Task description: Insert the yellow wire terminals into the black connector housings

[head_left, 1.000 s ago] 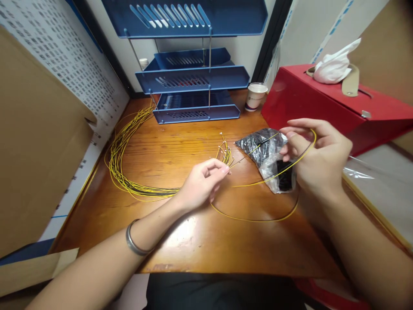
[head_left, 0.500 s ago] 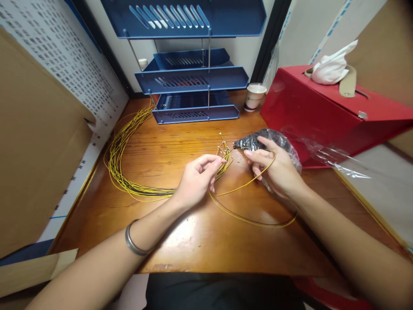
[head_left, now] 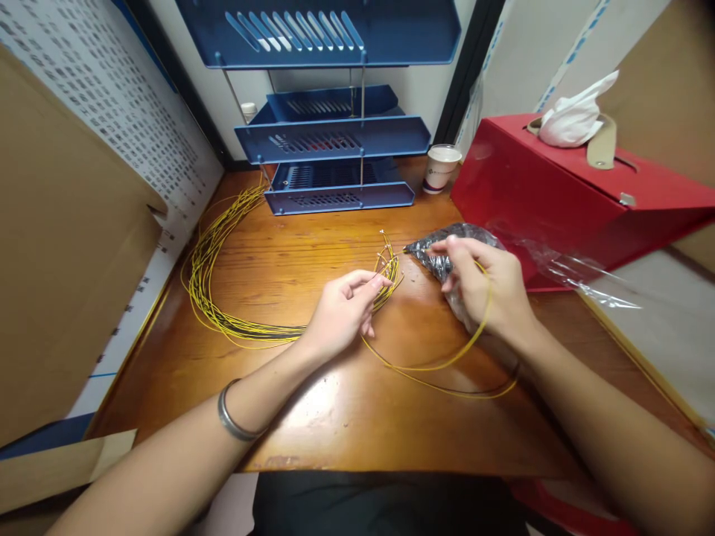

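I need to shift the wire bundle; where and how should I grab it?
Probably pinch the wire bundle from above, on its near stretch left of the left hand: strands run close together along the tabletop there; the left curve spreads looser.

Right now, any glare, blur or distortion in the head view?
Head view: bright glare on the wooden tabletop, glints on clear plastic film; red tissue box looks stretched toward the right edge; right hand slightly soft, yellow-and-black wire coil fairly clear.

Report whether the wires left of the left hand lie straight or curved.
Curved: the wires bow in a wide arc between the lowest tray and the left hand.
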